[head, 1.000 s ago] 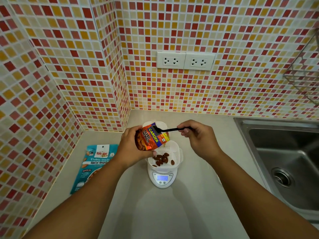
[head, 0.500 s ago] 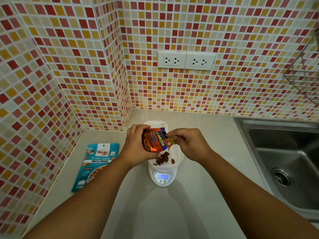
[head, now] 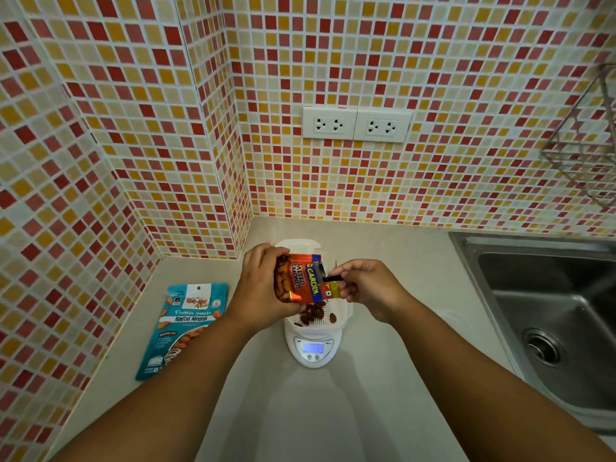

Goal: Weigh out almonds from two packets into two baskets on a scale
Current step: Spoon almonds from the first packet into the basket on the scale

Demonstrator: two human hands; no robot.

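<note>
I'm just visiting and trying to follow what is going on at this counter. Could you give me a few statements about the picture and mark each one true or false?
1. The left hand holds the orange packet over the white basket. True.
2. The blue packet is in the person's right hand. False: it lies flat on the counter, to the left of the scale.
3. The basket is empty. False: a few almonds lie in it.
4. The right hand grips a black scoop whose end goes into the orange packet's mouth. True.
5. The sink is on the left of the scale. False: it is on the right.
</note>
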